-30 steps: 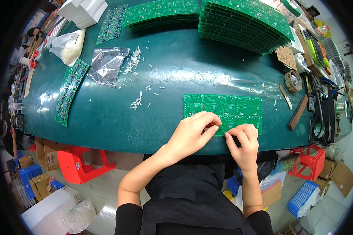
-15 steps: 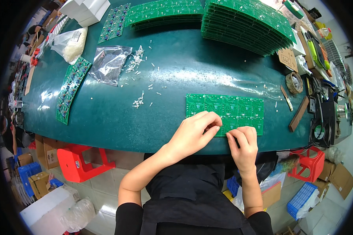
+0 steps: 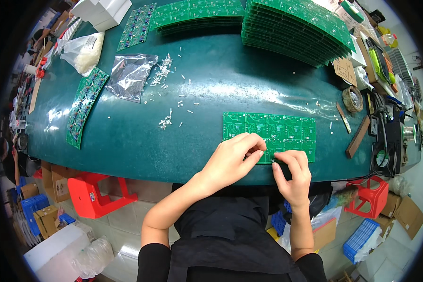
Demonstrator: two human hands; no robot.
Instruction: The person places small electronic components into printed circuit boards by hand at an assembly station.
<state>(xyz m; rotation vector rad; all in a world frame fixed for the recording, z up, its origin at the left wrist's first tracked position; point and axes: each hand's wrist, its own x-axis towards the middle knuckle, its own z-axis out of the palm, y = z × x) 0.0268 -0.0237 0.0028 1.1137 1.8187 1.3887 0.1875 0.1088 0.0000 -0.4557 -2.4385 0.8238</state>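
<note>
A green circuit board panel (image 3: 291,128), divided into several small boards, lies flat near the table's front edge. My left hand (image 3: 235,155) rests over its lower left part, thumb and forefinger closed together; whatever they hold is too small or hidden. At the board's near edge is my right hand (image 3: 293,176), its thumb and forefinger slightly apart. A tiny pale part (image 3: 273,160) shows on the board between those two fingertips. Loose small white parts (image 3: 165,123) lie in a little heap left of the board, with a larger scatter (image 3: 162,73) behind.
Tall stacks of green circuit boards (image 3: 296,33) stand at the back. Boards fitted with parts (image 3: 86,109) lie at the left, near a silvery bag (image 3: 131,77) and a clear bag of white pieces (image 3: 87,54). At right are a tape roll (image 3: 352,99) and a brown bar (image 3: 358,137).
My right thumb and forefinger have parted from a pinch, the forefinger lifting forward and the thumb drawing back, baring the tiny pale part. My left hand has stayed in place.
</note>
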